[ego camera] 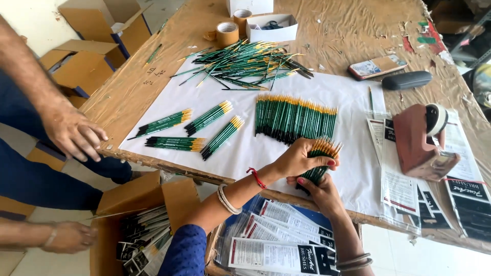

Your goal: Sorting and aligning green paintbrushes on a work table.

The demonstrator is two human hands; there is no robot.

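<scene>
Gripping a bundle of green-handled paintbrushes (319, 158) with both hands, we see the left hand (299, 159) curled over its top, fingers clamped on the brushes, and the right hand (321, 193) wrapped beneath, fingers closed on the same bundle, at the near edge of the white paper sheet (245, 148). Just beyond lies a neat row of brushes (294, 117), with four small bundles (192, 130) to the left and a loose heap (245, 64) farther back. A white box (271, 28) holds a dark item we cannot make out. Below the table, a cardboard carton (135, 230) holds packaged brush sets, and another person's hand (71, 133) rests on the table edge.
</scene>
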